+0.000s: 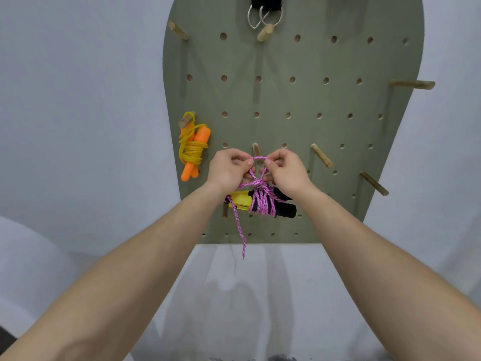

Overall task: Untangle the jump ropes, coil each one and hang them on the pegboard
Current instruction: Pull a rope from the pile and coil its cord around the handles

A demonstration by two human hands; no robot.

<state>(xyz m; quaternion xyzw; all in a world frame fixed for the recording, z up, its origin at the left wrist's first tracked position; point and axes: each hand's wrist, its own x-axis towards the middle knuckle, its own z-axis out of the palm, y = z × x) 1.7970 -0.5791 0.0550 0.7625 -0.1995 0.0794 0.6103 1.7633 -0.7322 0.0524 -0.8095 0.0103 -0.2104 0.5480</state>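
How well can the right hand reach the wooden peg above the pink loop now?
Probably well: the right hand pinches the pink loop right below that peg, with nothing between them.

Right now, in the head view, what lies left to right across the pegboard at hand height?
Hanging yellow rope → left hand → pink rope loop → right hand → slanted wooden peg → lower wooden peg.

No text I can read. One tiny dark print sits on the yellow handle [238, 200] of the pink jump rope [263, 204] I'm holding, near the handle's lower edge; too small and blurred to make out letters or brand.
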